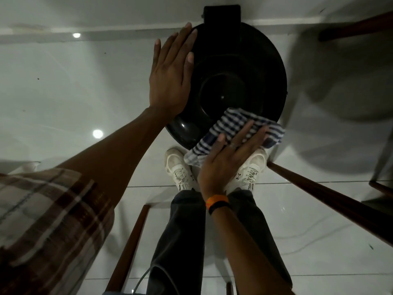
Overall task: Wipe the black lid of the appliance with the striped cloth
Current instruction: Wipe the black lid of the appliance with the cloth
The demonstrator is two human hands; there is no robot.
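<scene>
The round black lid [240, 67] of the appliance fills the upper middle of the head view, seen from straight above. My left hand [170, 75] lies flat on the lid's left rim, fingers straight and together, holding nothing. My right hand [225, 160] presses the blue-and-white striped cloth [231, 126] against the lid's near right edge, fingers spread over the fabric. Part of the cloth hangs off the rim toward me. A black block [222, 14] juts out at the lid's far side.
Glossy white floor tiles [63, 92] surround the appliance. My white shoes [180, 169] and dark trousers stand just below it. Dark wooden legs [319, 188] cross at right and lower left [129, 248]. A rounded shadow falls at upper right.
</scene>
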